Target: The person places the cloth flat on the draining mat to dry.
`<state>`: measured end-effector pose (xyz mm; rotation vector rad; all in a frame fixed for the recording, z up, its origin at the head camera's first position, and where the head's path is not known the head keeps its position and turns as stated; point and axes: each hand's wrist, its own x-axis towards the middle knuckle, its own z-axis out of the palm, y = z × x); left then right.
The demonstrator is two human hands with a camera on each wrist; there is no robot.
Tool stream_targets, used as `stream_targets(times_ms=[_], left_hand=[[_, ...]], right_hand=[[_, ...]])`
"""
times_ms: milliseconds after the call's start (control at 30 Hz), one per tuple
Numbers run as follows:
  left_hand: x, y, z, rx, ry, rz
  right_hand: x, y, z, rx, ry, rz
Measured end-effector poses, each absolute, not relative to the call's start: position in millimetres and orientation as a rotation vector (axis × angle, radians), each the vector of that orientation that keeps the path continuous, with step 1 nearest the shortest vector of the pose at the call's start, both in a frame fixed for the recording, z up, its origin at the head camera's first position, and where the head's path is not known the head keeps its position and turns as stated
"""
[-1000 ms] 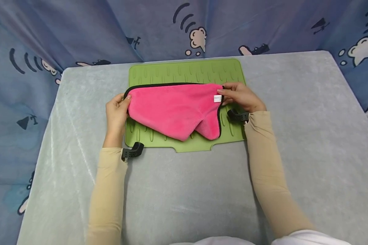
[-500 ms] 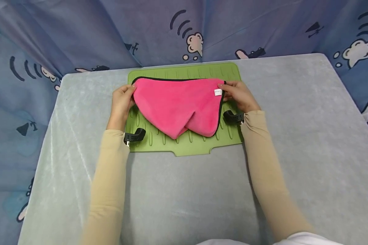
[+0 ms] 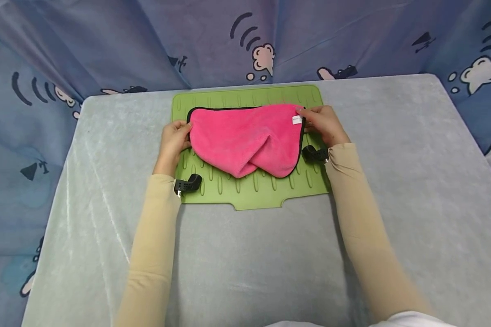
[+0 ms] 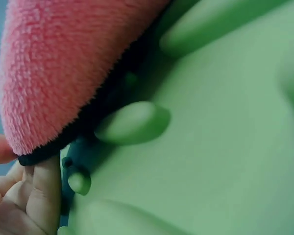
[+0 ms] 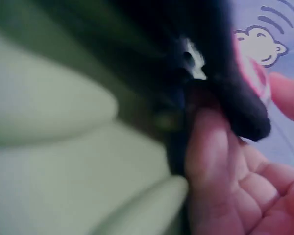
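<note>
While both hands [image 3: 174, 141] [image 3: 326, 125] pinch pink cloth [image 3: 233, 136], some mat [image 3: 254, 199] is hidden; wrist views blur.

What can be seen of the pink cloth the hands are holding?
The pink cloth looks soft and plush, with black edging and a small white tag near its upper right corner. The left hand and right hand pinch opposite ends, over the green mat. Its lower part droops unevenly, creased right of centre; whether it touches the mat is unclear.
</note>
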<state>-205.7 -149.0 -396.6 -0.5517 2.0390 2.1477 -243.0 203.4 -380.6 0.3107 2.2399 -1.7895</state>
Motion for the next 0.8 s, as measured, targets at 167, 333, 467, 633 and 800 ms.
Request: stream_targets(times_ms=[167, 333, 467, 633, 800], left_hand=[[-209, -147, -394, -0.485, 2.124, 2.008], [-219, -150, -390, -0.448, 2.229, 1.877], [-229, -155, -384, -0.448, 2.276, 1.840], [-242, -159, -380, -0.528, 2.234, 1.935], [-251, -159, -381, -0.650, 2.170, 2.013]], right_hand=[[-237, 209, -374, 0.291, 2.226, -1.680], [-244, 209, -370, 0.226, 2.283, -1.638], [-257, 205, -368, 0.217, 2.344, -1.649], [-276, 197, -366, 0.279, 2.358, -1.695], [-291, 187, -372, 0.365, 2.393, -1.724]])
